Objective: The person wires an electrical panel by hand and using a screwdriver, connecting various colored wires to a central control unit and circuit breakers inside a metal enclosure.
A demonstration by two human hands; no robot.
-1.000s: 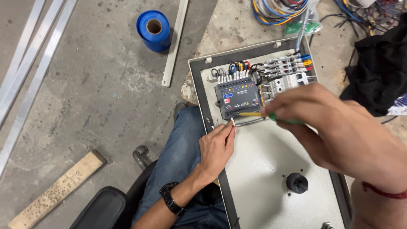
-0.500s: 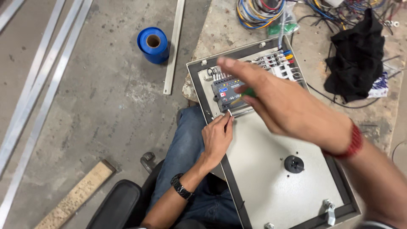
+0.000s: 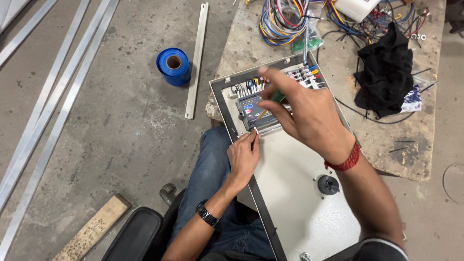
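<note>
Two bare hands were seen over a grey metal enclosure panel (image 3: 295, 193) resting on the lap. A green-handled screwdriver (image 3: 269, 104) was pinched in the right hand (image 3: 302, 113), its tip at the dark grey wired controller module (image 3: 256, 108) near the panel's far end. A small piece was pinched at the module's near edge by the left hand (image 3: 244, 157); terminal work was judged under way, with careful tip seating needed next.

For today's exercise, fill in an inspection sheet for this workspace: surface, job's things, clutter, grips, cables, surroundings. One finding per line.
Surface: grey concrete floor; worn board under the wires.
Job's things: white panel across the lap, grey control module at its top, screwdriver in the right hand.
Clutter: blue roll, black cloth, wooden block.
Grips: left hand pinches at the module's lower edge; right hand closed on the screwdriver.
Cables: coloured wire bundle.
Surroundings: metal strips, black chair.
</note>
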